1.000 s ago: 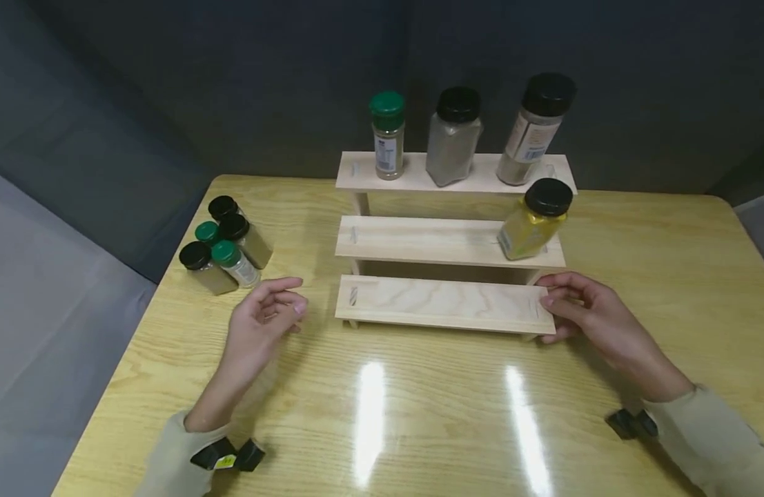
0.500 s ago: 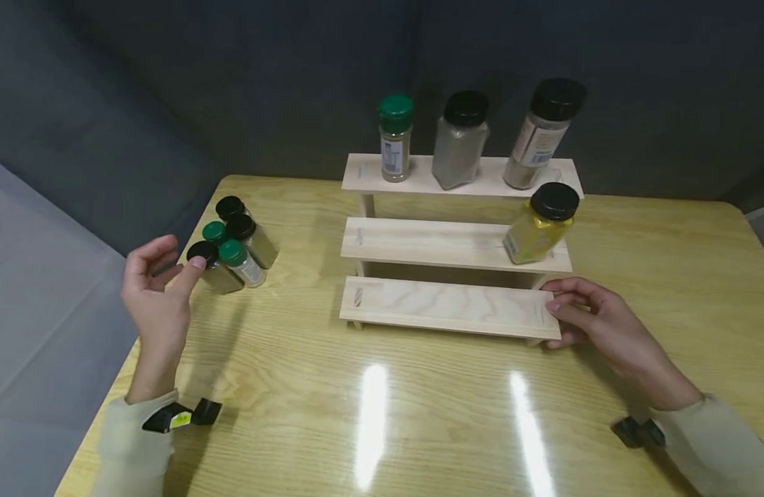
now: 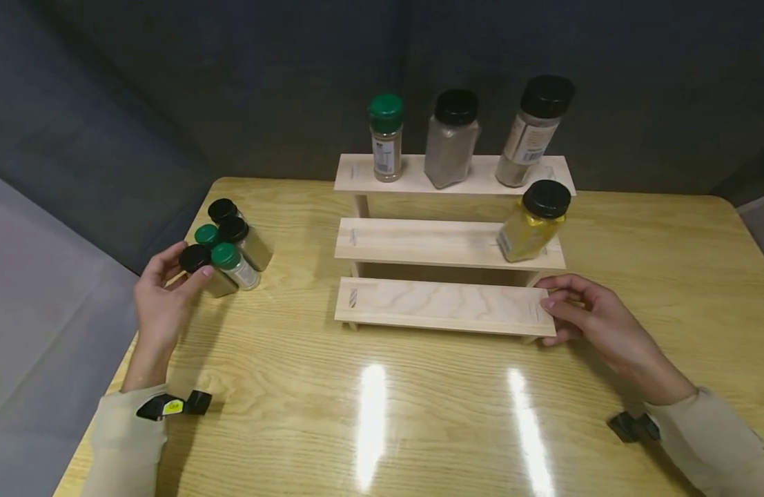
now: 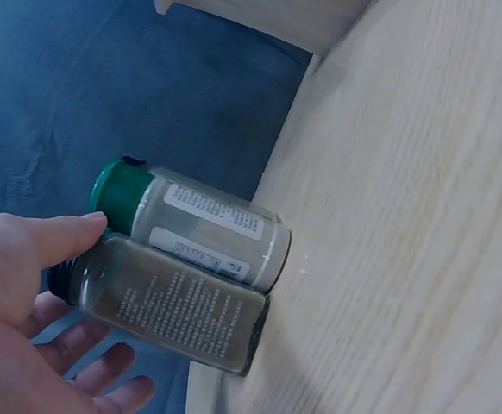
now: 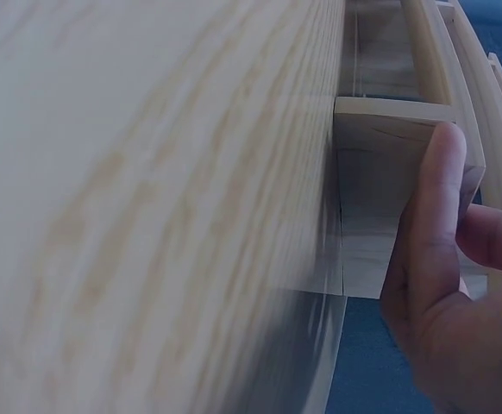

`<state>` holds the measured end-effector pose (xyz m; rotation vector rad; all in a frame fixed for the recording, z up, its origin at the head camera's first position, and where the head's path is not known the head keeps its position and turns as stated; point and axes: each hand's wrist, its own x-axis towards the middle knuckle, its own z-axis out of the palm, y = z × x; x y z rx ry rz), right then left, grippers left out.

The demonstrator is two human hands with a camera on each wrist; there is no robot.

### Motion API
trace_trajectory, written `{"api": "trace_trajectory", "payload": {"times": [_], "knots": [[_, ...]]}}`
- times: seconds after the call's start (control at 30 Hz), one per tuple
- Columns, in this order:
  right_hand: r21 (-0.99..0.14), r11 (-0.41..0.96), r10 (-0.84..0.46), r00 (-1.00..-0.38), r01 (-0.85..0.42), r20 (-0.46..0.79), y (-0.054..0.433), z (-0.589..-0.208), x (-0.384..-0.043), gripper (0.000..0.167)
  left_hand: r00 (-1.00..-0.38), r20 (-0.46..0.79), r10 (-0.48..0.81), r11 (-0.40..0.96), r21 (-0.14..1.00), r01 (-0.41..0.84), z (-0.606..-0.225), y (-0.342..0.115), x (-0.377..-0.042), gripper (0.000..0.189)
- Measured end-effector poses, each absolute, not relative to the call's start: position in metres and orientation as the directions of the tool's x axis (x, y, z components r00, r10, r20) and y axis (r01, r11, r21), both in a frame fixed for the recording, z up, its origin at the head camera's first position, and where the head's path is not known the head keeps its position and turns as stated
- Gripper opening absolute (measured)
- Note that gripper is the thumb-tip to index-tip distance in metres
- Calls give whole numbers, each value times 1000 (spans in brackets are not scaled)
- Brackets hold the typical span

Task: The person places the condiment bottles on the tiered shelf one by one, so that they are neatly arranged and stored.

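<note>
In the head view my left hand is at the group of spice jars on the left, its thumb and index finger on either side of the black lid of the nearest jar. The left wrist view shows that dark, square-sided spice jar standing against a green-capped jar; the other fingers are loosely bent beside it. My right hand holds the right end of the lowest tier of a three-tier wooden spice rack, thumb on top. In the right wrist view a finger lies along its end support.
On the top tier stand a green-capped jar and two black-capped jars, one of them clear-sided. A yellow jar sits at the right of the middle tier. More jars crowd the left hand. Dark cloth hangs behind the table.
My left hand has swung left from beside the rack to the jar group and come in around the nearest black lid. The right hand keeps its hold on the rack.
</note>
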<state>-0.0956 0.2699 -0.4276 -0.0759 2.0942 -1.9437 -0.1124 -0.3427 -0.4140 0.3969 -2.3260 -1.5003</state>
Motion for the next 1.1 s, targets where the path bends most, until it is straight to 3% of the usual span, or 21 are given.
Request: {"api": "trace_trajectory", "payload": {"times": [0.43,0.57,0.77,1.1], "knots": [[-984,122,-228,-961,133,-158,269,-429,-95,21,-882,171,-440,388,922,-14,-421,-346,-112,49],[-981,136,-219,-961,141,-169,268,-429,-95,21,-858,231,-458,342,937,69,-418,-350,-107,45],[-983,115,-222,-961,143,-166,269,-428,-96,20,-821,298,-486,259,947,191,-392,-350,-91,40],[-984,107,-226,-960,145,-166,270,-428,-97,22,-844,310,-439,211,948,238,-344,-328,-64,44]]}}
